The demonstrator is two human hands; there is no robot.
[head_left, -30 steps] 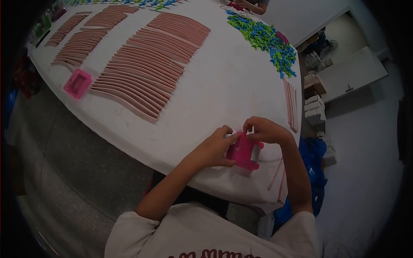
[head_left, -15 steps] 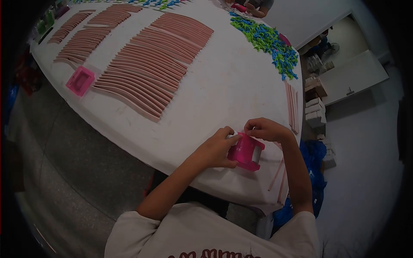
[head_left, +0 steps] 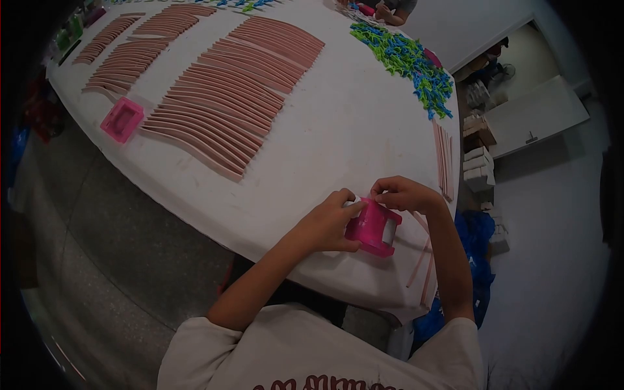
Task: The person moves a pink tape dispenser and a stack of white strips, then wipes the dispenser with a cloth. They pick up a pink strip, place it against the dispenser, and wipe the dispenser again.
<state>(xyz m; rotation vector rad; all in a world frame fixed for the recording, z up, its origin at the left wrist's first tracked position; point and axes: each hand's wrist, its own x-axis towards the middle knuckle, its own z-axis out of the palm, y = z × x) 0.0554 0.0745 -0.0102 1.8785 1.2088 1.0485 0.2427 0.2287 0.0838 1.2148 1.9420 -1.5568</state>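
A bright pink holder [head_left: 370,229] stands near the front edge of the table, with a pale roll-like part [head_left: 390,231] showing at its right end. My left hand [head_left: 333,222] is closed round its left side, thumb low and fingers over the top. Something white [head_left: 354,201] shows by those fingertips. Just above the holder's upper edge, my right hand [head_left: 402,194] is closed in a pinch. What lies between its fingertips is too small to make out. Thin pink strips [head_left: 419,270] lie beside the holder, under my right forearm.
Rows of wavy pinkish strips [head_left: 221,97] cover the table's left half. A pink tray [head_left: 122,120] sits by the left edge. Green and blue pieces [head_left: 409,62] are heaped at the far right, near another person's hand [head_left: 389,14]. More strips [head_left: 443,159] lie along the right edge.
Both hands keep almost the same place at the pink holder. The right hand's fingers have shifted very slightly, and the view has moved a little.
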